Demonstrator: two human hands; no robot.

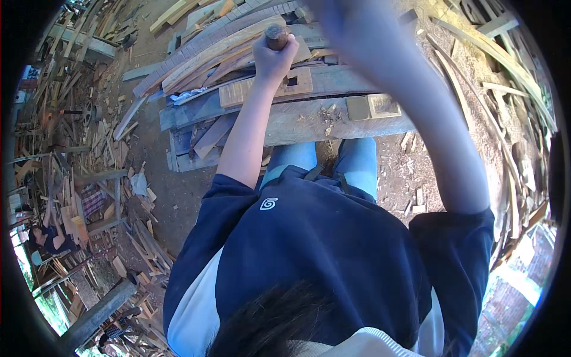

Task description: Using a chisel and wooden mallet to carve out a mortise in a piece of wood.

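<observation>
My left hand [272,64] is wrapped around the brown wooden handle of a chisel [276,35]. The handle's worn round end faces up; its blade is hidden below my fist. Beside that wrist lies a light wooden piece [237,93] with a dark square hole cut through it. My right hand [357,30] is raised high at the top of the view, smeared by motion. Its fingers, and anything in them, cannot be made out. A short wooden block [385,106] with a rectangular recess sits on the bench under my right forearm.
A plank bench [333,122] crosses in front of my knees, with wood chips on it. Long stacked boards [220,50] lie across its far side. Offcuts cover the floor to the left, and long strips [488,44] lie at the right. Another person [50,238] is at the far left.
</observation>
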